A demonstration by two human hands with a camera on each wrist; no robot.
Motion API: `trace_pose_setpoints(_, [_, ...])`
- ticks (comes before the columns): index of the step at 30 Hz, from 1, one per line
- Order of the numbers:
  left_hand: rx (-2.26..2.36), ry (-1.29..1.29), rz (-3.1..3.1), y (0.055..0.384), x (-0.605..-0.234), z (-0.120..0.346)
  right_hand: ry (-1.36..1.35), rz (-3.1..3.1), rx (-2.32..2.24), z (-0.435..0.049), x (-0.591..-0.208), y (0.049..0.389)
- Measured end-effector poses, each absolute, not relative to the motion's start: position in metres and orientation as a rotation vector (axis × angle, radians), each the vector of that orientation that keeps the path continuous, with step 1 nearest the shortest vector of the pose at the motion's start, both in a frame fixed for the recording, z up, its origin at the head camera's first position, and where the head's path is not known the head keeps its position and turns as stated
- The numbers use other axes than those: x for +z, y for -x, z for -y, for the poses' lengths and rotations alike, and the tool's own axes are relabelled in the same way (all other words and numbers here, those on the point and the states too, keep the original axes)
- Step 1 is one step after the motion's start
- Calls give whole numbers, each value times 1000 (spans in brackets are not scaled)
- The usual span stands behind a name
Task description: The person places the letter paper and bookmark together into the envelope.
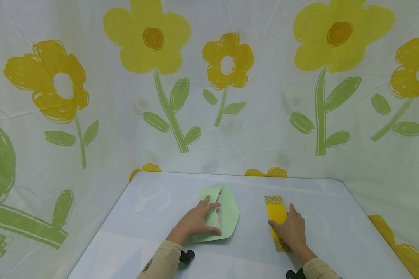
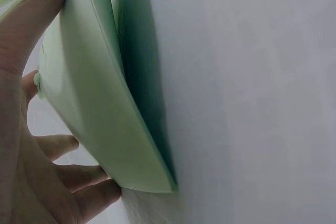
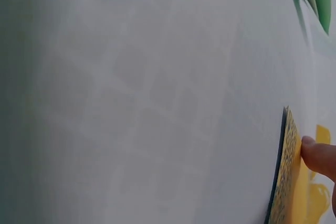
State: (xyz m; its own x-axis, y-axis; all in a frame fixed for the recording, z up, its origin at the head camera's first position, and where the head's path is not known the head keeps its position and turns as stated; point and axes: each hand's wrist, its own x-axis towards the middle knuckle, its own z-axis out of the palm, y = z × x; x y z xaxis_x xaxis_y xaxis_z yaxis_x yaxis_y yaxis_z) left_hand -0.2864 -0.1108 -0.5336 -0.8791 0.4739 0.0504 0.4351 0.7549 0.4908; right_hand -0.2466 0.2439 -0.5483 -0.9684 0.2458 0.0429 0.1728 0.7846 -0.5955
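Observation:
A pale green envelope lies toward the middle of the table with its pointed flap spread to the right. My left hand holds it, thumb and fingers spread about its mouth, which gapes; something whitish shows inside. In the left wrist view the envelope stands tilted, with the thumb on its face and other fingers along its edge. To the right, my right hand grips a long yellow card with speckled gold ends, thumb at its left edge. The right wrist view shows the thumb pressing the card.
Both hands are over a white table with faint printed patterns. Behind and beside it hangs a white curtain with yellow flowers and green leaves. Black straps with cameras sit at both wrists, below beige sleeves.

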Motion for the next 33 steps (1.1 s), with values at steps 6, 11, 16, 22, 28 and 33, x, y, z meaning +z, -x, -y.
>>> trace_pose_setpoints(6, [779,-744,-2870,286,-533,111,330,2860,976,-244,-549,248])
trace_pose_setpoints(11, [787,-741,-2867,286,-533,111,345,2882,1011,-245,-549,249])
trace_pose_setpoints(16, [781,-748,-2865,286,-533,112,329,2897,1006,-244,-550,250])
trace_pose_setpoints(22, [776,-748,-2865,286,-532,112,314,2874,1014,-243,-551,250])
trace_pose_setpoints(28, [782,-749,-2863,287,-533,112,258,2842,981,-244,-553,249])
trace_pose_setpoints(33, [780,-749,-2862,287,-534,112,227,2833,938,-245,-551,249])
